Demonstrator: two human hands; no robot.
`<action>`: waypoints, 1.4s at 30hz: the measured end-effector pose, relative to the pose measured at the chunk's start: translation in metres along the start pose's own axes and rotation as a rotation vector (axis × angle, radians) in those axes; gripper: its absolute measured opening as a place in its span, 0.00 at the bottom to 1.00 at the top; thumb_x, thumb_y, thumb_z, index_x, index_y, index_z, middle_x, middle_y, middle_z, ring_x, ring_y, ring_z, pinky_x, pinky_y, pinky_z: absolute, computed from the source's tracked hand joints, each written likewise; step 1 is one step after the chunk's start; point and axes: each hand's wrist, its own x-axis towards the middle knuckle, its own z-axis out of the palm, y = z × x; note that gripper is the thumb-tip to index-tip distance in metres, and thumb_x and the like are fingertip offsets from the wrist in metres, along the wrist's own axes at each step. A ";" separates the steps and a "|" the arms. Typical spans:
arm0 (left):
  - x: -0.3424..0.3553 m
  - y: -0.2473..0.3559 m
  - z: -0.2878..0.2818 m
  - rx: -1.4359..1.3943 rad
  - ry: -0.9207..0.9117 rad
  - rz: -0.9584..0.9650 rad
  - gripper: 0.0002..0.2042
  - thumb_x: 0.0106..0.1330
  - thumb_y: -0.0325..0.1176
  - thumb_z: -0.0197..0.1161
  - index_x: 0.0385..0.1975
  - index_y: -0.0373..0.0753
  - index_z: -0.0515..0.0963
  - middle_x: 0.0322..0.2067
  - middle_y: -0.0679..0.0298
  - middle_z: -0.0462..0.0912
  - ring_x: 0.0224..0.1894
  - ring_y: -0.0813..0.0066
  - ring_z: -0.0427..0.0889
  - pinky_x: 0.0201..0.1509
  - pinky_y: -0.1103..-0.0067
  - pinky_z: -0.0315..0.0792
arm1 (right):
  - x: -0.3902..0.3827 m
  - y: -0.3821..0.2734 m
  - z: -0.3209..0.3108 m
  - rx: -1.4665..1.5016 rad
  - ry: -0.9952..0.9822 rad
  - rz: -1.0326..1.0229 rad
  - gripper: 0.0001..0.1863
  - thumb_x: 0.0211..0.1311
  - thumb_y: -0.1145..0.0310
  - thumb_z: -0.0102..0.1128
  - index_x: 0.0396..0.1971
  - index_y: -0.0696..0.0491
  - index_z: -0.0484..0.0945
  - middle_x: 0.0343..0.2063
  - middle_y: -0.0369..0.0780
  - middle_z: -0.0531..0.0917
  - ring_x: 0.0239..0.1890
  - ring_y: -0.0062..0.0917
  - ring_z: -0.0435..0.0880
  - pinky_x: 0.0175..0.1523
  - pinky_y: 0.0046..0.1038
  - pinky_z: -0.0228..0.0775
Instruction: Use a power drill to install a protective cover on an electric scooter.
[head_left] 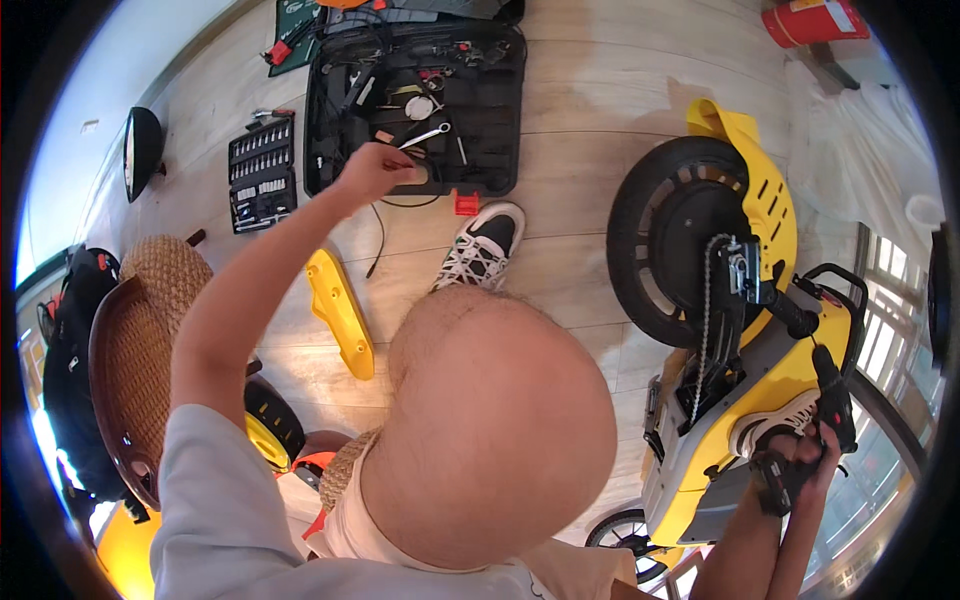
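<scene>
My left hand [376, 170] reaches over the near side of an open black tool case [515, 120]. Its fingers are closed, and a silver combination wrench [428, 136] sticks out from them, ring end away from me. Behind the hand, the wrench's other end is hidden. Low on the right, my right hand [826, 456] grips a black cordless drill [834, 395] by its handle. The drill's front points away from me, beside a yellow and grey electric bike [690, 500] lying on its side. Its black wheel [640, 240] and chain [706, 330] face up.
A socket set [262, 175] lies left of the case. Nearer are a yellow cover piece [340, 315] and a small red part [466, 203]. My shoes stand near the case [485, 240] and by the bike [770, 425]. A wicker chair [130, 370] is at left, a red canister [815, 22] far right.
</scene>
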 end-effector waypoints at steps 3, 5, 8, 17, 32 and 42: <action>0.009 -0.001 0.029 0.073 0.088 0.149 0.10 0.57 0.29 0.69 0.37 0.35 0.84 0.28 0.62 0.84 0.27 0.77 0.80 0.35 0.80 0.73 | -0.015 -0.005 -0.027 0.099 -0.024 0.047 0.11 0.66 0.71 0.53 0.45 0.60 0.71 0.23 0.34 0.75 0.15 0.11 0.71 0.18 0.13 0.67; 0.022 0.006 0.040 0.104 0.079 0.131 0.10 0.55 0.28 0.68 0.37 0.37 0.84 0.30 0.59 0.83 0.31 0.69 0.82 0.38 0.76 0.74 | -0.024 -0.005 -0.039 0.110 -0.005 0.102 0.11 0.67 0.70 0.53 0.45 0.60 0.71 0.21 0.34 0.74 0.15 0.12 0.71 0.19 0.13 0.68; 0.038 0.014 0.048 0.318 0.058 0.318 0.09 0.55 0.28 0.68 0.36 0.38 0.84 0.33 0.57 0.81 0.40 0.62 0.81 0.46 0.72 0.75 | -0.031 -0.002 -0.050 0.189 0.066 0.078 0.11 0.67 0.69 0.52 0.46 0.58 0.72 0.22 0.34 0.74 0.16 0.13 0.72 0.23 0.16 0.70; 0.062 0.014 0.064 0.668 -0.075 0.382 0.09 0.54 0.29 0.67 0.36 0.43 0.85 0.44 0.60 0.79 0.51 0.59 0.76 0.58 0.69 0.71 | -0.034 0.005 -0.073 0.269 0.115 0.144 0.14 0.68 0.68 0.51 0.49 0.58 0.71 0.23 0.34 0.73 0.18 0.13 0.72 0.25 0.17 0.70; 0.080 0.021 0.066 0.940 -0.285 0.631 0.10 0.58 0.29 0.61 0.40 0.40 0.80 0.41 0.54 0.80 0.50 0.55 0.77 0.52 0.65 0.73 | -0.023 0.013 -0.033 0.264 -0.155 0.174 0.11 0.66 0.62 0.51 0.25 0.47 0.67 0.12 0.27 0.67 0.19 0.11 0.70 0.28 0.21 0.68; 0.035 0.234 0.060 0.122 -0.220 0.434 0.10 0.57 0.22 0.66 0.37 0.35 0.74 0.30 0.66 0.81 0.35 0.81 0.81 0.40 0.82 0.74 | -0.026 0.003 0.019 0.091 -0.061 -0.003 0.16 0.55 0.74 0.58 0.45 0.61 0.75 0.24 0.34 0.73 0.15 0.14 0.67 0.22 0.17 0.63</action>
